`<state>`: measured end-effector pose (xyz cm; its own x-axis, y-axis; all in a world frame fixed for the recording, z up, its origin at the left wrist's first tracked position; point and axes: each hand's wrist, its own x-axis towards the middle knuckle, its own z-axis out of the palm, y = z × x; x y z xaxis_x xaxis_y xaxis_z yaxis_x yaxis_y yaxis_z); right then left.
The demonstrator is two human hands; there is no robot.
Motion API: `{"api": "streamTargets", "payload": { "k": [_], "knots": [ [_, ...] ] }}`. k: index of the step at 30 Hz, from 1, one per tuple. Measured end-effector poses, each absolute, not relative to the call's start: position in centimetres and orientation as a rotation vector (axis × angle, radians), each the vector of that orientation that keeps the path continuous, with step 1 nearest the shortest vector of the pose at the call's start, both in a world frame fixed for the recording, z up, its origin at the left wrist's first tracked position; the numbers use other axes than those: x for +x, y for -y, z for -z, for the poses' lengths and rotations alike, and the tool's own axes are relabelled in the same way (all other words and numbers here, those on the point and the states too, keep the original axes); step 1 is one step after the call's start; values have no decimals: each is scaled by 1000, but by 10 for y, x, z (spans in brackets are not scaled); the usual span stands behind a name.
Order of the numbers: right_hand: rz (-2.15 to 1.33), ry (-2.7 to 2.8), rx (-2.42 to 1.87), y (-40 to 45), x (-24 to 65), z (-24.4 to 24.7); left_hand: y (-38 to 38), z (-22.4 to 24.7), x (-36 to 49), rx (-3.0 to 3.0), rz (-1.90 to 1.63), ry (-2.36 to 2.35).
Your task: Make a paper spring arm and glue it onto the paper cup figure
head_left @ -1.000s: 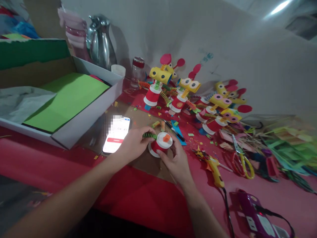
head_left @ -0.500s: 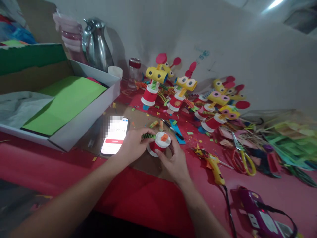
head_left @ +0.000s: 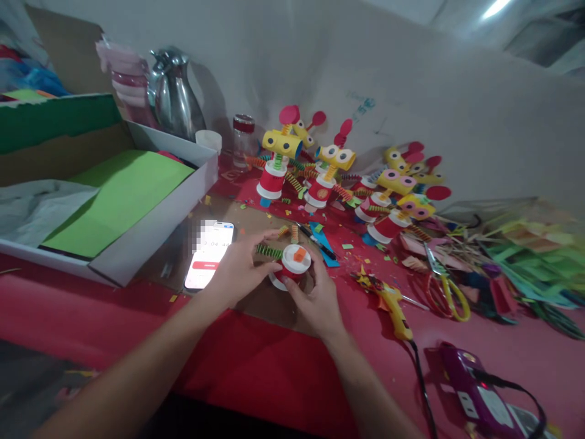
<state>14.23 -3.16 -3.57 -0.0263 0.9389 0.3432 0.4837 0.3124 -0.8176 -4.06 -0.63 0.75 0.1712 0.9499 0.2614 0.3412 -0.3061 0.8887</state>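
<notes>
A red and white paper cup (head_left: 296, 261) stands upside down on the brown board (head_left: 267, 305), with an orange paper piece (head_left: 300, 254) on top. My right hand (head_left: 319, 299) is wrapped round the cup's right side and front. A green folded paper strip (head_left: 269, 251) sticks out from the cup's left side. My left hand (head_left: 242, 265) is beside that strip, its fingers apart and its thumb near or against the cup. Two short orange and green folded strips (head_left: 294, 233) lie just behind the cup.
A lit phone (head_left: 210, 256) lies left of my left hand, near a white box (head_left: 164, 213). Behind stand several paper-cup figures (head_left: 322, 189). To the right are a yellow glue gun (head_left: 397, 311), scissors (head_left: 450, 296), a purple device (head_left: 479, 390) and paper strips.
My left hand has let go of the green strip; its fingers have spread and its thumb has moved toward the cup. The view has shifted slightly.
</notes>
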Motion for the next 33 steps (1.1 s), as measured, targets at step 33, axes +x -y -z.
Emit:
{"api": "streamTargets", "payload": {
  "k": [33],
  "knots": [
    [-643, 1645, -1300, 31, 142, 37, 0, -3, -46, 1745, -974, -1189]
  ]
}}
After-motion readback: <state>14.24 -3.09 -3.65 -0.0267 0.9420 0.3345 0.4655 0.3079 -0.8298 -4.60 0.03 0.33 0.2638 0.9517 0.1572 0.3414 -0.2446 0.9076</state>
